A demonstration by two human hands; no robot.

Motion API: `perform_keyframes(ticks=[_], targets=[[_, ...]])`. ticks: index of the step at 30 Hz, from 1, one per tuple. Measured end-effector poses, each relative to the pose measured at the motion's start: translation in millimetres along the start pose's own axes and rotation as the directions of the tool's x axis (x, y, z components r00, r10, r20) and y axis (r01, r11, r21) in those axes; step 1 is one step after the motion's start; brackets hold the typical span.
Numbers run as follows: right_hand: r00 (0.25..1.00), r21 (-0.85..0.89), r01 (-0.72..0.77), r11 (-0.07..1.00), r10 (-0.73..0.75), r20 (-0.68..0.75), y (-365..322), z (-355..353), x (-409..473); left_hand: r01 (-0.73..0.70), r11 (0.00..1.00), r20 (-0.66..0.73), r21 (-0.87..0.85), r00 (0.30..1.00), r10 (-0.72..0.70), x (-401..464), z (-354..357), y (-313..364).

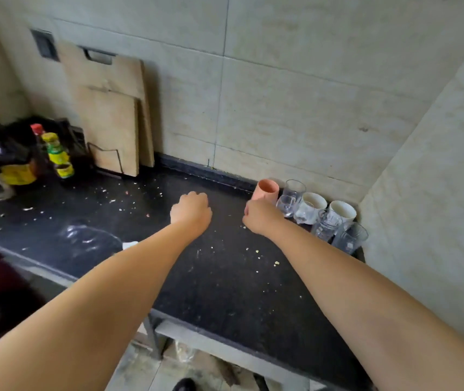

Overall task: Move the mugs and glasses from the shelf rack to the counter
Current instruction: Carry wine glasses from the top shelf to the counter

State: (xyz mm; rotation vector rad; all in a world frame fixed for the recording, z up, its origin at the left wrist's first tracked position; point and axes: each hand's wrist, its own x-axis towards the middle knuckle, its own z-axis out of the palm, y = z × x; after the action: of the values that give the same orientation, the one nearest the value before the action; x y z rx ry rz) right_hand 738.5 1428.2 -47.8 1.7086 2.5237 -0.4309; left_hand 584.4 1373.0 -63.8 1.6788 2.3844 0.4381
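A pink mug [266, 189], two white mugs [314, 200] [343, 210] and several clear glasses [293, 197] [326, 224] [350, 237] stand grouped on the black counter [219, 277] in the back right corner. My right hand [259, 218] hovers curled just in front of the pink mug, its fingers hidden from me, nothing visible in it. My left hand [191, 211] is a closed fist over the middle of the counter, holding nothing. No shelf rack is in view.
Two wooden cutting boards [109, 114] lean on the back wall in a wire stand. Sauce bottles [56, 153] crowd the far left. A clear glass lid or bowl [84, 238] lies near the front left edge. Crumbs are scattered over the counter. Tiled walls close the corner.
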Motion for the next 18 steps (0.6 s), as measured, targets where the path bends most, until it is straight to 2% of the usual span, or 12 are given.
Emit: perform_keyframes(ticks=[5,9,14,18], targets=[[0.969,-0.173,0.243,0.954,-0.232,0.081,-78,32,-54,0.211,0.977,0.015,0.010,0.977,-0.211,-94,-9,-73],[0.898,-0.258,0.440,0.860,-0.422,0.122,-151,59,-103,0.380,0.924,-0.036,-0.034,0.924,-0.381,-173,-32,-135],[0.747,-0.330,0.662,0.673,-0.632,0.209,-245,103,-181,0.581,0.812,-0.124,-0.056,0.803,-0.583,-293,-56,-212],[0.644,-0.310,0.763,0.567,-0.704,0.298,-311,139,-258,0.706,0.705,-0.155,-0.071,0.690,-0.707,-402,-68,-265]])
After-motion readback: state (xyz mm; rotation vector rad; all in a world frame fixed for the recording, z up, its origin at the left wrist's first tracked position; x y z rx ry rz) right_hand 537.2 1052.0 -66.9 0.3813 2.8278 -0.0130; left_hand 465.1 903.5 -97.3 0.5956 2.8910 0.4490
